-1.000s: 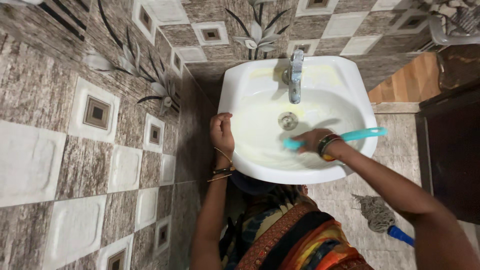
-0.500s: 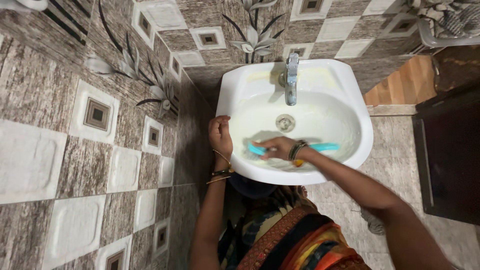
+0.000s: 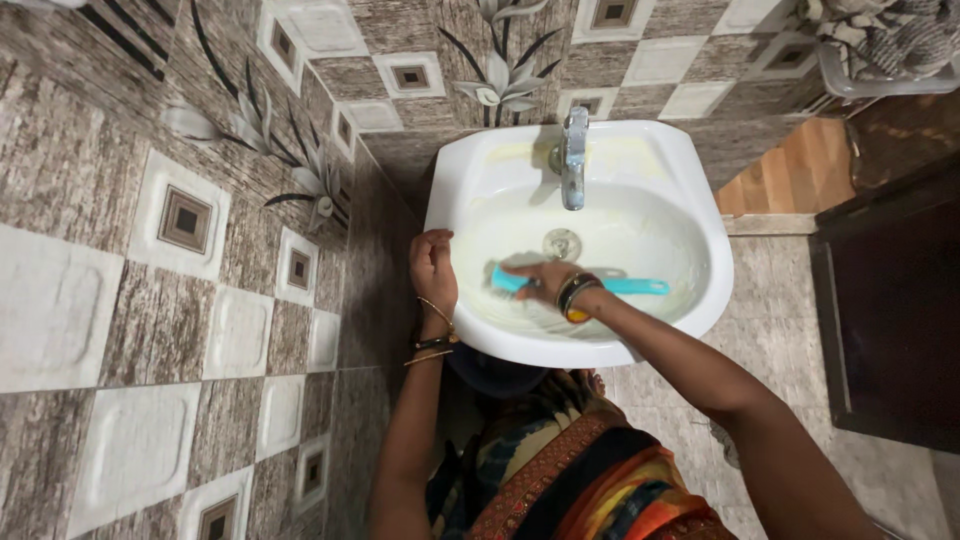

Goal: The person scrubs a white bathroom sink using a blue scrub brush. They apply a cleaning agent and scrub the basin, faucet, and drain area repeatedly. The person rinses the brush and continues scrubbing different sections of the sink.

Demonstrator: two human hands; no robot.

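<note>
Down inside the white wash basin (image 3: pixel 700 290), against the front left slope of the bowl, lies a turquoise brush (image 3: pixel 630 286) with a long, straight plastic handle running off to the right; its head points left and pale bristles press on the porcelain. The right hand (image 3: pixel 540 279) is closed round the brush just behind the head, its grip wrapped tight, bangles at the wrist. The left hand (image 3: pixel 432 266) is curled over the basin's left rim, fingers shut on the edge.

A chrome tap (image 3: pixel 573 158) stands at the back of the basin, its spout hanging over the round metal drain (image 3: pixel 562 242), which lies just beyond the brush head. Yellowish film streaks the bowl and the ledge beside the tap. Patterned brown and white wall tiles (image 3: pixel 190 220) fill the left side and the back, and a dark cabinet (image 3: pixel 890 320) stands well apart on the right. The person's bright patterned garment (image 3: pixel 590 470) shows below the basin.

Compared with half a second ago, the brush head sits a little higher up the bowl and nearer the drain, with the right hand shifted along with it. The left hand has kept its place on the rim.
</note>
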